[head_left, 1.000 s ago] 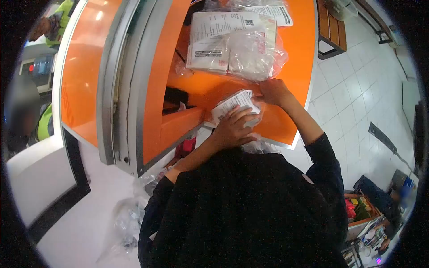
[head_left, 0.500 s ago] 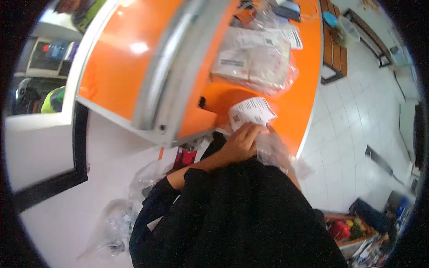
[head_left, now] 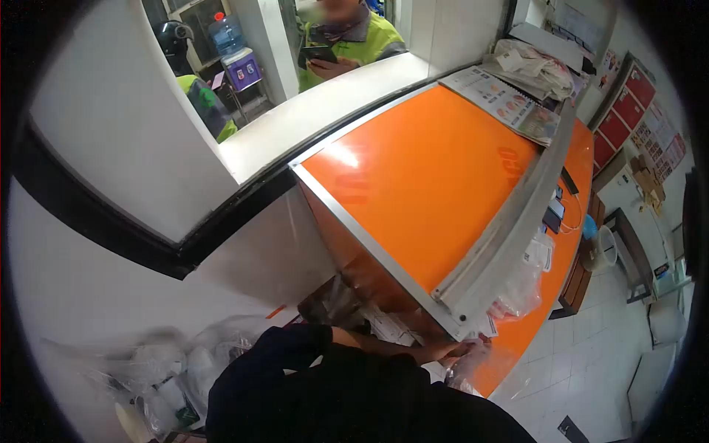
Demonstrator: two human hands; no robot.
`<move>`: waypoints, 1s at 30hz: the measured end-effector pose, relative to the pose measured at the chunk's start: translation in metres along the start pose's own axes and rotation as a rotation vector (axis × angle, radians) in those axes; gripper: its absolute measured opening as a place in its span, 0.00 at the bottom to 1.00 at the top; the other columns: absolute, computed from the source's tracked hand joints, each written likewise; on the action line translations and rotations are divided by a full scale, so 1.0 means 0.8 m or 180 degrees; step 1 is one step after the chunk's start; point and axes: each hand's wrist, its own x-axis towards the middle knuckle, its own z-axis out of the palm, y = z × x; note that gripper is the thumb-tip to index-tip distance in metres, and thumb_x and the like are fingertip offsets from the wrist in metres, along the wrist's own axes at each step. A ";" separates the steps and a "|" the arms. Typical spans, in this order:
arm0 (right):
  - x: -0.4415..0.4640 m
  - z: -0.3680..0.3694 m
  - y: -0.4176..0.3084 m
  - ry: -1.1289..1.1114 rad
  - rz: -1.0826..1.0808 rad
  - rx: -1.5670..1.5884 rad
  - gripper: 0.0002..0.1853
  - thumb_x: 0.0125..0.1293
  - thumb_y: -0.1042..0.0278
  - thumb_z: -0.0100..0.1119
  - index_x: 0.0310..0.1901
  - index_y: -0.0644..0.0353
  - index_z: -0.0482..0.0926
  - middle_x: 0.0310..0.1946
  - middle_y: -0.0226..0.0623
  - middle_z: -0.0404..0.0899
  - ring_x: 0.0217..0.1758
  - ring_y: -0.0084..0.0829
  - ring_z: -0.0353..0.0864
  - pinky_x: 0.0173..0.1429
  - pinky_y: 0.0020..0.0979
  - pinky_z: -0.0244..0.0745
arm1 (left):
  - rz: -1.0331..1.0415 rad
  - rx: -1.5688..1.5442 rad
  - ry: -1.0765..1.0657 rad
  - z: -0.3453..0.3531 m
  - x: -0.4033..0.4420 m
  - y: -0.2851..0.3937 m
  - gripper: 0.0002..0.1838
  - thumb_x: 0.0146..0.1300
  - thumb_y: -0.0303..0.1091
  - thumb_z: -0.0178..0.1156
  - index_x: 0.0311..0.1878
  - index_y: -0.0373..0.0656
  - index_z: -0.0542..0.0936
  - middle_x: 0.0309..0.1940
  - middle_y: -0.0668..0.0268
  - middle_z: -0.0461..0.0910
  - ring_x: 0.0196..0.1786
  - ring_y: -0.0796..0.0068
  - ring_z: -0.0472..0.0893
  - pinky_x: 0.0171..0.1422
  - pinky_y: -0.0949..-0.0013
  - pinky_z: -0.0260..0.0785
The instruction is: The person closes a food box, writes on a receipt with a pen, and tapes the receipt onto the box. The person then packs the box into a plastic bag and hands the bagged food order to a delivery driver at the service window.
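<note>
My left hand (head_left: 445, 351) is low at the near corner of the raised orange counter, at the end of a bare forearm. Its fingers are small and partly covered, so their grip cannot be made out. Crumpled clear plastic (head_left: 464, 368) lies against it, with a bit of white label paper (head_left: 487, 325) just beyond. My right hand cannot be made out behind the black sleeve and plastic. Farther up the lower orange surface (head_left: 509, 343) are plastic-wrapped packets (head_left: 519, 284), partly hidden by the counter's metal edge.
The raised orange counter (head_left: 413, 184) bears a spiral-bound booklet (head_left: 509, 103) and a bundle in plastic (head_left: 535, 66). A person in a yellow-green vest (head_left: 369, 37) holds a phone beyond the white ledge (head_left: 325, 100). Plastic bags (head_left: 170, 376) lie lower left. A wooden bench (head_left: 576, 288) stands right.
The view has swung left and up, bringing in the raised counter and the people beyond it. The labelled packet that was under my hands is now mostly hidden, and my hands appear lower.
</note>
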 end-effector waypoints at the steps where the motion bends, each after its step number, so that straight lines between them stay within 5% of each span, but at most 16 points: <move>1: 0.000 -0.008 -0.002 0.0079 0.0049 0.0039 0.21 0.67 0.60 0.50 0.59 0.58 0.67 0.47 0.39 0.74 0.49 0.35 0.75 0.56 0.33 0.70 | -0.0001 0.0058 -0.0018 -0.001 -0.002 0.001 0.46 0.62 0.55 0.57 0.71 0.33 0.48 0.71 0.42 0.40 0.76 0.53 0.40 0.74 0.55 0.42; 5: 0.009 -0.037 -0.024 0.0459 0.0137 0.0201 0.20 0.68 0.59 0.48 0.58 0.59 0.68 0.47 0.39 0.74 0.49 0.34 0.75 0.56 0.33 0.70 | 0.0402 0.1020 0.0017 0.012 -0.011 0.007 0.46 0.62 0.55 0.57 0.70 0.33 0.49 0.71 0.42 0.40 0.76 0.53 0.40 0.74 0.55 0.44; 10: 0.031 -0.067 -0.064 0.0973 0.0041 0.0416 0.18 0.69 0.59 0.47 0.56 0.59 0.69 0.46 0.38 0.74 0.48 0.33 0.75 0.56 0.33 0.69 | 0.2044 0.3660 0.0432 0.091 -0.027 0.027 0.45 0.61 0.54 0.57 0.70 0.33 0.51 0.71 0.41 0.40 0.76 0.52 0.41 0.74 0.55 0.46; 13: 0.056 -0.079 -0.095 0.1209 -0.0183 0.0596 0.17 0.70 0.58 0.46 0.54 0.59 0.70 0.45 0.38 0.75 0.48 0.32 0.74 0.56 0.33 0.69 | 0.2925 0.4369 0.0317 0.143 -0.049 0.050 0.45 0.61 0.54 0.57 0.70 0.33 0.51 0.71 0.41 0.41 0.76 0.51 0.41 0.73 0.55 0.47; 16: 0.099 -0.090 -0.136 0.1335 -0.0563 0.0835 0.17 0.70 0.58 0.45 0.53 0.59 0.71 0.45 0.37 0.75 0.48 0.32 0.74 0.56 0.32 0.69 | 0.3530 0.4557 0.0030 0.196 -0.081 0.101 0.44 0.61 0.53 0.57 0.70 0.33 0.52 0.71 0.40 0.41 0.76 0.50 0.41 0.73 0.55 0.48; 19: 0.149 -0.103 -0.192 0.1383 -0.1068 0.1163 0.17 0.71 0.58 0.44 0.52 0.60 0.72 0.44 0.37 0.75 0.48 0.31 0.74 0.56 0.32 0.68 | 0.3106 0.4143 -0.0654 0.237 -0.147 0.184 0.47 0.60 0.51 0.58 0.70 0.28 0.49 0.72 0.39 0.36 0.76 0.47 0.38 0.75 0.53 0.43; 22: 0.216 -0.110 -0.266 0.1239 -0.1705 0.1647 0.17 0.72 0.57 0.43 0.51 0.60 0.73 0.44 0.37 0.75 0.48 0.30 0.74 0.56 0.32 0.68 | 0.4141 0.4386 -0.0309 0.242 -0.180 0.215 0.48 0.60 0.48 0.58 0.70 0.27 0.43 0.72 0.41 0.30 0.76 0.47 0.34 0.76 0.50 0.37; 26: 0.305 -0.096 -0.369 0.0685 -0.2363 0.2273 0.17 0.73 0.57 0.41 0.49 0.60 0.74 0.43 0.36 0.75 0.47 0.29 0.74 0.56 0.32 0.68 | 0.3989 0.4032 0.0060 0.219 -0.220 0.263 0.46 0.61 0.44 0.58 0.71 0.30 0.43 0.73 0.44 0.30 0.76 0.47 0.34 0.76 0.47 0.36; 30: 0.359 -0.013 -0.465 0.0396 -0.2021 0.2362 0.19 0.73 0.53 0.41 0.44 0.60 0.74 0.42 0.35 0.75 0.46 0.27 0.73 0.56 0.31 0.66 | 0.4068 0.4365 0.0895 0.178 -0.254 0.291 0.40 0.65 0.43 0.55 0.73 0.38 0.46 0.73 0.45 0.37 0.75 0.47 0.39 0.75 0.44 0.39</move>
